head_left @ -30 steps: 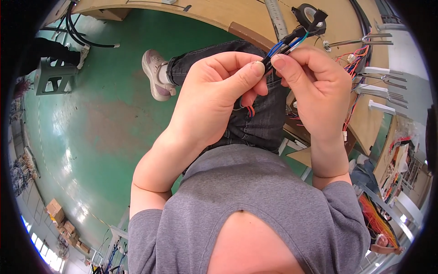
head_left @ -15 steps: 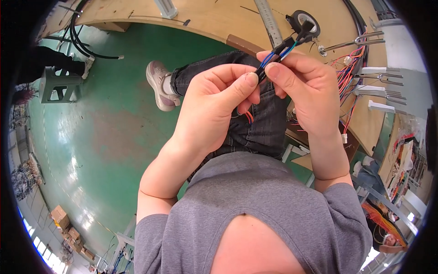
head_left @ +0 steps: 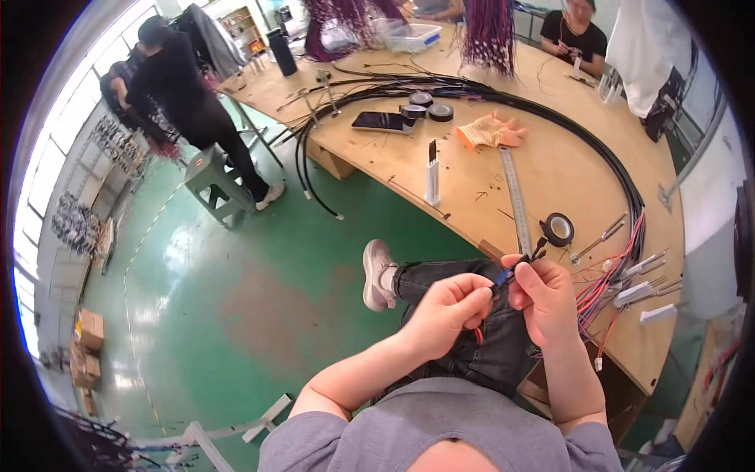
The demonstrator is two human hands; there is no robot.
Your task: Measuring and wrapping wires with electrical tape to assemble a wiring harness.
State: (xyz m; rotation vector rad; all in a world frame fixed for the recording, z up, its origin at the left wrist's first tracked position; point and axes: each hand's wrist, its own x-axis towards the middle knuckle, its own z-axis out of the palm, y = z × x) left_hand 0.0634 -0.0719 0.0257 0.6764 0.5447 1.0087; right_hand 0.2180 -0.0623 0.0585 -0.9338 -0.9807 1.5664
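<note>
You can see an arrow-shaped mark [head_left: 482, 194] on your table [head_left: 570, 169]; the metal ruler [head_left: 515, 200] bears graduations too small to read.

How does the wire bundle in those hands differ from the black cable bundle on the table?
The wire bundle is held by the left hand and right hand; the cable bundle lies on the table. The wire bundle's visible stretch is short; the cable bundle sweeps in a long curve. Both show black and coloured parts.
</note>
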